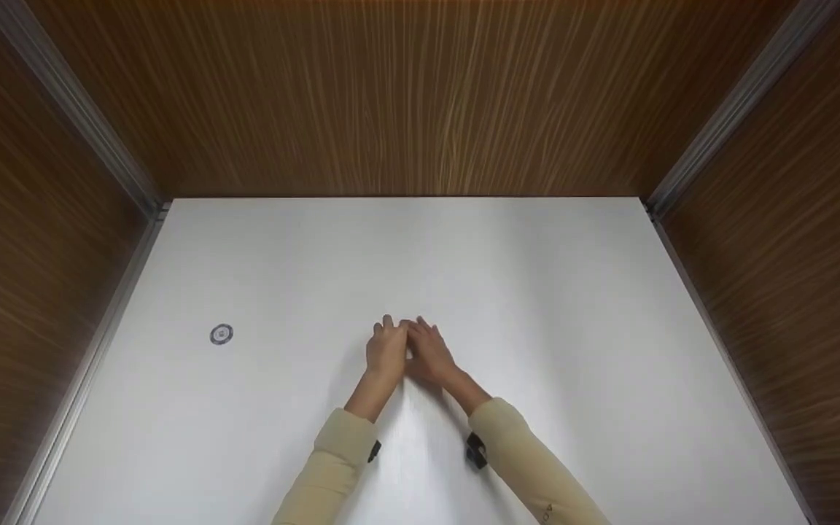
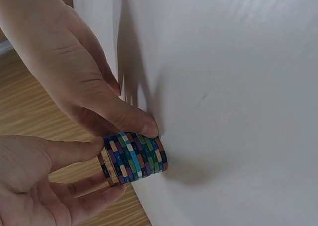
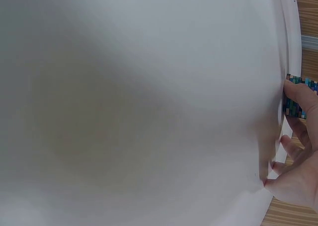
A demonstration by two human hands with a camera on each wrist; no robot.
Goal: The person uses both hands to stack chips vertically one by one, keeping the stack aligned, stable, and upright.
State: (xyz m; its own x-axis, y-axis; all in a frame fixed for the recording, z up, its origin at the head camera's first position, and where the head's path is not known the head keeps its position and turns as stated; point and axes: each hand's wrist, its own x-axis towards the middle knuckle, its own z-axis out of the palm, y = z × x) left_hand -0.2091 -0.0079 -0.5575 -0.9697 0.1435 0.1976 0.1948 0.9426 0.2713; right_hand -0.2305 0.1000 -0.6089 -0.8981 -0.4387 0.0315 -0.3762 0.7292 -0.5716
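Observation:
A short upright stack of poker chips (image 2: pixel 136 159), dark with multicoloured edge blocks, stands on the white table between both hands. In the left wrist view, my left hand (image 2: pixel 35 179) pinches the stack's upper end between thumb and fingers. My right hand (image 2: pixel 74 72) holds it lower down, its thumb along the side near the tabletop; some of its fingers are hidden behind. The right wrist view shows my right hand (image 3: pixel 303 151) at the right edge, its thumb against the chips (image 3: pixel 292 107). From the head view, the hands cover the stack.
A single round blue-and-white chip (image 1: pixel 222 334) lies flat to the left on the white table (image 1: pixel 537 277). Brown wood-grain panels (image 1: pixel 420 95) enclose the table at the back and both sides, joined by grey metal posts (image 1: pixel 77 102).

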